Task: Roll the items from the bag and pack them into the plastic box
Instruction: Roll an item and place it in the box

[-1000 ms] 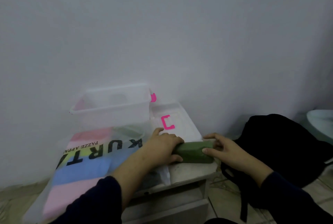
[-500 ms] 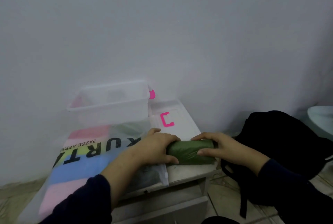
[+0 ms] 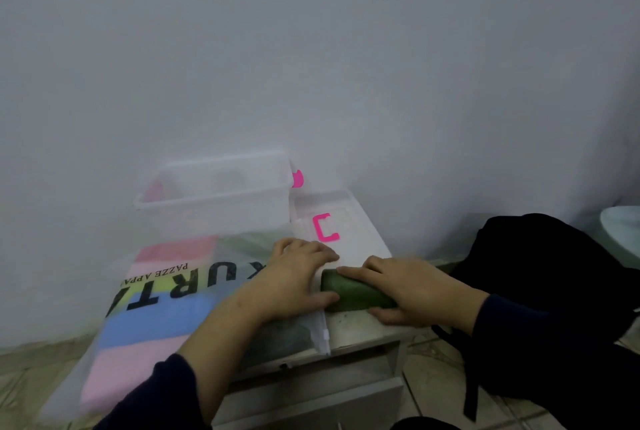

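Fingers (image 3: 360,270) of the right hand (image 3: 412,287) curl over the top of a green roll (image 3: 349,293) of fabric, thumb tucked under its near side, grasping it on a small white table (image 3: 360,329). The left hand (image 3: 298,277) covers the roll's left end, fingers bent over it and thumb along the near side, the palm partly resting on a clear zip bag (image 3: 166,294) printed with colored stripes and black letters. The bag lies across the left part of the table and overhangs its near-left edge. Just beyond it, against the wall (image 3: 311,49), stands the clear plastic box (image 3: 214,194), open at the top. To the box's right lies its lid (image 3: 346,222) with a pink clip (image 3: 325,227), far of the hands. A black backpack (image 3: 554,291) sits on the floor to the right of the table.
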